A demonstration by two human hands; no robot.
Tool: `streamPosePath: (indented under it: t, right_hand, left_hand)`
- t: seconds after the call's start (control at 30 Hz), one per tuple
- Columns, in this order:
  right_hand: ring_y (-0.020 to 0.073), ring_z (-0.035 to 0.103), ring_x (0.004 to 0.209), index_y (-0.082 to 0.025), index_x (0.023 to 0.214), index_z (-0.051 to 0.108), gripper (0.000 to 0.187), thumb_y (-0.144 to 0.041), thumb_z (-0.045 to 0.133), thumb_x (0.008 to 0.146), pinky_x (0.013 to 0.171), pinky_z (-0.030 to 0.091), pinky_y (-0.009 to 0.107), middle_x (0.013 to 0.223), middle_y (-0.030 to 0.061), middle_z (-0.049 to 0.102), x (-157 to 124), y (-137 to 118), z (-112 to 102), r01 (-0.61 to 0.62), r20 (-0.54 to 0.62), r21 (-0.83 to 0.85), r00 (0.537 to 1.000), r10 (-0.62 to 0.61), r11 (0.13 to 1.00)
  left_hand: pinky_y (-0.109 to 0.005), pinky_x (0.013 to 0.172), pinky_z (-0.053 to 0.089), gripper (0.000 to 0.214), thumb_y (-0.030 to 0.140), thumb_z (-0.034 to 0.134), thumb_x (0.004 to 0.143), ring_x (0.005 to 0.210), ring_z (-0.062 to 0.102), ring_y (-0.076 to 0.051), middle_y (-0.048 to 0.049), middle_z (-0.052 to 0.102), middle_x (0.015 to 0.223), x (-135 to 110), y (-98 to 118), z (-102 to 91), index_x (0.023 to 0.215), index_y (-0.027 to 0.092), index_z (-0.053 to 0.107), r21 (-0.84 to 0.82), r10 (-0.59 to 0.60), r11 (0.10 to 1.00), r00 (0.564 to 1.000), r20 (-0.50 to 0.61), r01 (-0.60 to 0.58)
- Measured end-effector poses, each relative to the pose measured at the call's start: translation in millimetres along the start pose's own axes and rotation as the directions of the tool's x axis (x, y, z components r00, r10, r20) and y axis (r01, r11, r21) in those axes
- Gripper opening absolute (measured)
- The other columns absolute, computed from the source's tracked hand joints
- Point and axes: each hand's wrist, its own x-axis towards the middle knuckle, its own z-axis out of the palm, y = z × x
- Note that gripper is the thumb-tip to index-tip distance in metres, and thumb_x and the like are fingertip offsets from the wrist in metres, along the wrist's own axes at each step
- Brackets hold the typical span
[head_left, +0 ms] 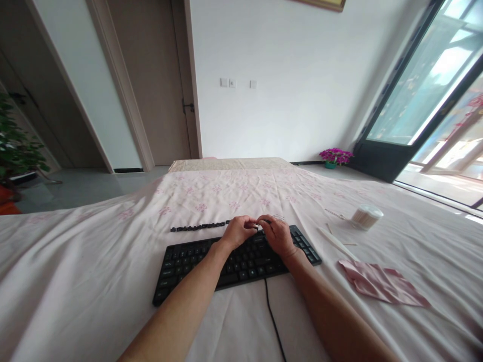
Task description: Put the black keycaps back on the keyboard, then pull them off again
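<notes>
A black keyboard (pixel 181 264) lies slightly askew on the cloth, its cable (pixel 272 314) running toward me. Above its far edge, my left hand (pixel 239 232) and my right hand (pixel 277 235) meet with fingertips pinched together. Something small and pale shows between them, too small to name. Thin wire-like strands (pixel 278 218) stick out by my right fingers; whether that hand holds them I cannot tell. Behind the keyboard stretches a row of loose black keycaps (pixel 198 227), its right end hidden by my left hand. My forearms cover part of the keys.
At the right stand a clear tub of cotton swabs (pixel 367 217), with a few loose swabs (pixel 335 214) near it. A folded pink cloth (pixel 385 282) lies closer to me. The pale flowered tablecloth (pixel 113 261) is wrinkled. Beyond are a wall and doors.
</notes>
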Motion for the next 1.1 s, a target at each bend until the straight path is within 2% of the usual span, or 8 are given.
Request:
streamPosePath:
  t: [0.17,0.27,0.37,0.43,0.53,0.67,0.93,1.1]
  right_hand:
    - [0.0173,0.067,0.077,-0.021,0.091,0.064,0.023,-0.034,0.045,0.094,0.072,0.046,0.025,0.085,0.0024,0.071,1,-2,-1,-0.056,-0.05,-0.026,0.997,0.055,0.998]
    - [0.0169,0.067,0.076,-0.021,0.09,0.064,0.024,-0.035,0.046,0.094,0.071,0.046,0.024,0.083,0.0018,0.071,1,-2,0,-0.055,-0.021,-0.04,0.998,0.054,0.998]
    - [0.0166,0.067,0.075,-0.021,0.09,0.065,0.026,-0.036,0.045,0.094,0.072,0.045,0.024,0.083,0.002,0.071,2,-1,0,-0.05,-0.006,-0.048,0.999,0.05,0.998]
    - [0.0167,0.067,0.076,-0.021,0.09,0.065,0.027,-0.036,0.044,0.095,0.072,0.045,0.024,0.084,0.0022,0.071,2,0,0,-0.06,0.004,-0.059,0.998,0.06,0.996]
    - [0.017,0.067,0.077,-0.021,0.09,0.065,0.027,-0.037,0.043,0.095,0.073,0.045,0.024,0.085,0.0024,0.071,1,1,0,-0.07,0.019,-0.07,0.997,0.071,0.995]
    - [0.0176,0.067,0.076,-0.021,0.09,0.064,0.028,-0.039,0.043,0.095,0.073,0.046,0.025,0.083,0.0029,0.071,2,0,1,-0.076,0.036,-0.084,0.996,0.079,0.994]
    - [0.0175,0.067,0.076,-0.021,0.091,0.063,0.028,-0.039,0.042,0.095,0.073,0.046,0.024,0.081,0.003,0.07,2,0,1,-0.071,0.061,-0.089,0.995,0.077,0.993]
    - [0.0175,0.067,0.076,-0.021,0.09,0.063,0.028,-0.039,0.043,0.095,0.073,0.045,0.024,0.082,0.0028,0.07,1,1,1,-0.066,0.055,-0.086,0.996,0.071,0.994]
  left_hand:
    - [-0.027,0.077,0.049,0.025,0.019,0.064,0.068,0.081,0.066,-0.016,-0.0056,0.073,0.087,5,-5,-7.9,0.091,0.017,0.073,-0.009,-0.079,0.997,0.979,-0.19,0.078]
    - [-0.025,0.072,0.049,0.024,0.017,0.067,0.063,0.075,0.064,-0.015,-0.006,0.072,0.083,9,-1,-20.6,0.087,0.015,0.073,-0.138,-0.136,0.985,0.951,-0.278,0.101]
    - [-0.024,0.067,0.048,0.023,0.019,0.068,0.063,0.069,0.062,-0.013,-0.0058,0.071,0.078,14,6,-37.1,0.085,0.013,0.072,-0.287,-0.177,0.954,0.937,-0.3,0.088]
    - [-0.023,0.067,0.048,0.02,0.024,0.065,0.069,0.07,0.064,-0.013,-0.0069,0.071,0.078,18,8,-47.6,0.085,0.013,0.072,-0.338,-0.19,0.938,0.931,-0.312,0.078]
    - [-0.023,0.069,0.049,0.019,0.024,0.062,0.072,0.073,0.065,-0.013,-0.007,0.071,0.08,22,5,-58.6,0.085,0.013,0.072,-0.264,-0.168,0.962,0.923,-0.347,0.076]
    - [-0.024,0.068,0.052,0.023,0.021,0.07,0.066,0.069,0.064,-0.012,-0.0056,0.071,0.081,22,-6,-61.3,0.088,0.015,0.072,-0.105,-0.143,0.988,0.936,-0.323,0.115]
    - [-0.026,0.07,0.055,0.023,0.029,0.068,0.074,0.074,0.068,-0.014,-0.0071,0.071,0.079,17,-10,-54.3,0.09,0.013,0.067,-0.309,-0.187,0.945,0.954,-0.233,0.11]
    - [-0.023,0.062,0.051,0.025,0.033,0.064,0.076,0.074,0.068,-0.015,-0.0081,0.073,0.085,18,-11,-56.4,0.091,0.013,0.069,-0.169,-0.169,0.977,0.957,-0.237,0.131]
